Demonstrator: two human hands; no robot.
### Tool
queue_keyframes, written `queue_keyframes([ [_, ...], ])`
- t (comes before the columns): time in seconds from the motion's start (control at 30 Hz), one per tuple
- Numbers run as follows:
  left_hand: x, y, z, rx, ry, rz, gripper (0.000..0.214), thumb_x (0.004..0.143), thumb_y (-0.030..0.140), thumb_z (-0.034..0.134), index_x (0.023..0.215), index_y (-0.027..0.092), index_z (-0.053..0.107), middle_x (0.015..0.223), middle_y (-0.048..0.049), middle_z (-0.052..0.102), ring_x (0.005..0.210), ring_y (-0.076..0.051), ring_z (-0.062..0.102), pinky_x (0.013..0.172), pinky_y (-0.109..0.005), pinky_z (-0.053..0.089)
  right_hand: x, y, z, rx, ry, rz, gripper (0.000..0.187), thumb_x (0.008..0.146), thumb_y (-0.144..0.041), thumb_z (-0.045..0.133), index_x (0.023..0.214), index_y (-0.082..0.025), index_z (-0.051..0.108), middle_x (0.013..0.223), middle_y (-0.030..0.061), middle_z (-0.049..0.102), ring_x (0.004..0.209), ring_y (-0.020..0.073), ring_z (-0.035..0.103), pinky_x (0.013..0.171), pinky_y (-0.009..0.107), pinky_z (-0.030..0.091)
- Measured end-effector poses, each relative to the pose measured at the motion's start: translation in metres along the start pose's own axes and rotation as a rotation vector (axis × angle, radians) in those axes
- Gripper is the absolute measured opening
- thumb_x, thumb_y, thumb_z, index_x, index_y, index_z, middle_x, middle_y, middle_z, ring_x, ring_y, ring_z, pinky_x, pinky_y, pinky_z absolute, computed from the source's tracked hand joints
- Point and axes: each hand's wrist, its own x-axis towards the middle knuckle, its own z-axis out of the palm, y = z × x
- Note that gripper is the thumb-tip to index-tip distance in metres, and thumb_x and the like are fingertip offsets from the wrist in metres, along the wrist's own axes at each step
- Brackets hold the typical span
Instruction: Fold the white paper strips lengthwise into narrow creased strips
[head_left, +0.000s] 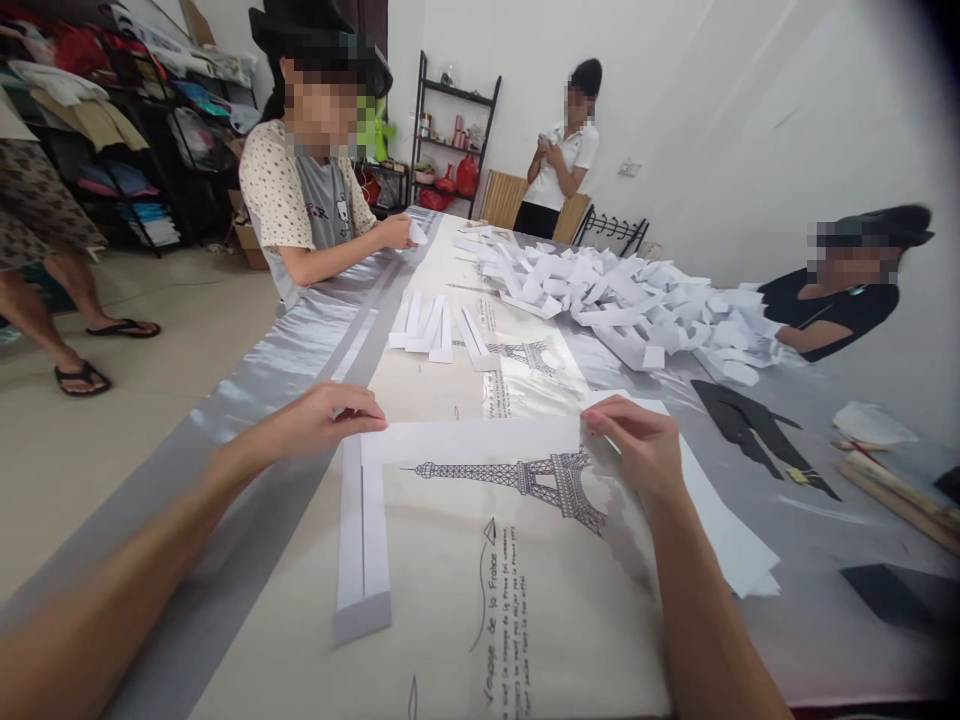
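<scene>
A long white folded paper strip (472, 440) lies across the table in front of me, over a cloth printed with an Eiffel Tower drawing (525, 478). My left hand (330, 415) pinches the strip's left end with curled fingers. My right hand (637, 445) pinches its right end, where a wider white sheet (735, 545) continues under my wrist. A second folded strip (361, 540) runs from the left end toward me, forming an L with the first.
A big heap of folded white paper pieces (630, 305) covers the far right of the table; a few strips (431, 325) lie mid-table. A person in a black hat (315, 190) sits at the left, another person (832, 300) at the right, one stands at the back (562, 160). Sticks (892, 490) lie at the right.
</scene>
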Motion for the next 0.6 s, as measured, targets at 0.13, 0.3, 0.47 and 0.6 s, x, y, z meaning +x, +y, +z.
queue_keyframes([
  [0.13, 0.002, 0.002, 0.008, -0.028, 0.243, -0.079, 0.03, 0.095, 0.043, 0.064, 0.078, 0.019, 0.071, 0.073, 0.0009, 0.068, 0.063, -0.012, 0.054, 0.058, -0.022, 0.04, 0.0, 0.003, 0.016, 0.098, 0.245, 0.069, 0.026, 0.087, -0.047, 0.071, 0.087, -0.022, 0.074, 0.087, 0.0041, 0.07, 0.073, 0.0167, 0.064, 0.068, 0.032, 0.054],
  [0.3, 0.009, 0.028, 0.052, -0.195, 0.304, -0.114, 0.027, 0.096, 0.04, 0.065, 0.082, 0.018, 0.074, 0.069, 0.0016, 0.069, 0.052, -0.009, 0.049, 0.05, -0.021, 0.039, -0.017, -0.011, 0.07, 0.366, -0.034, 0.321, 0.046, 0.093, -0.056, 0.063, 0.125, -0.023, 0.061, 0.114, 0.0083, 0.07, 0.097, 0.0223, 0.07, 0.082, 0.04, 0.06],
  [0.47, 0.006, 0.052, 0.086, -0.054, -0.015, 0.154, 0.026, 0.1, 0.039, 0.06, 0.091, 0.019, 0.075, 0.075, -0.0006, 0.073, 0.06, -0.01, 0.06, 0.057, -0.021, 0.045, -0.032, -0.015, 0.089, 0.32, 0.006, 0.426, 0.05, 0.089, -0.046, 0.069, 0.13, -0.022, 0.054, 0.086, -0.0004, 0.067, 0.071, 0.0154, 0.061, 0.069, 0.032, 0.055],
  [0.6, 0.003, 0.048, 0.084, 0.484, 0.125, 0.215, 0.038, 0.107, 0.035, 0.046, 0.085, 0.017, 0.071, 0.067, -0.0018, 0.066, 0.061, -0.016, 0.061, 0.057, -0.027, 0.042, -0.032, -0.008, 0.078, 0.143, -0.15, 0.404, 0.051, 0.091, -0.045, 0.064, 0.134, -0.023, 0.049, 0.073, -0.0063, 0.056, 0.06, 0.0129, 0.049, 0.057, 0.027, 0.043],
])
